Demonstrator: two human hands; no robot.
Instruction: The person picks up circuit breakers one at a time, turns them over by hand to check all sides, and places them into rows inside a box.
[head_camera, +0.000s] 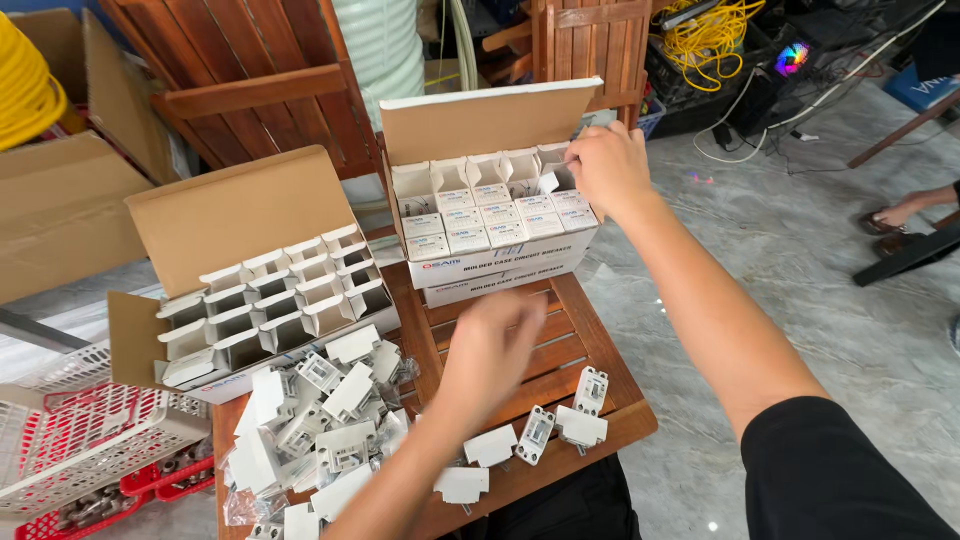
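My right hand (606, 168) reaches to the back right corner of an open cardboard box (500, 262) full of small white cartons, fingers pinching a carton flap there. My left hand (490, 345) hovers blurred over the wooden slatted table (560, 335), above several loose white circuit breakers (560, 425). Whether it holds anything cannot be made out. A heap of white breakers and parts (320, 420) lies at the table's left.
An open box of empty white cartons (270, 300) stands at the left. White and red plastic baskets (70, 450) sit lower left. Wooden chairs (250, 80) and yellow cable (705, 35) are behind. Another person's foot (900, 212) rests on the marble floor at right.
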